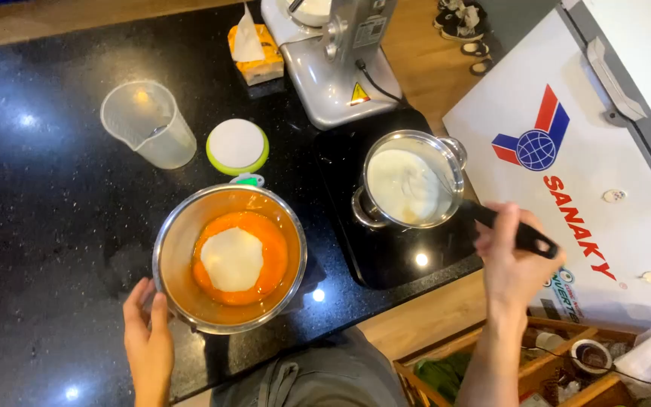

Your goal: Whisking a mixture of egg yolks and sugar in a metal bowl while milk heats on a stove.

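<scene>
Left hand (147, 332) is cupping the steel bowl (229, 258) rim on the desk (39, 226), grip spread, thumb up. Right hand (512, 260) is raised, wrist bent, grip pinching a black whisk handle (508, 228) that's reaching left into the pot (412, 181) of white liquid.

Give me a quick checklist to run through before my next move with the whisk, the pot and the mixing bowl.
1. Left hand steadying the steel mixing bowl: ok, it rests against the rim.
2. Right hand gripping the whisk's black handle: ok.
3. Whisk end in the pot of white liquid: ok.
4. Pot sitting fully on the black cooktop: ok.
5. White powder mixed into the orange yolks: not ok, it lies in a heap on top.
6. Cooktop heat on or off: cannot tell.
</scene>
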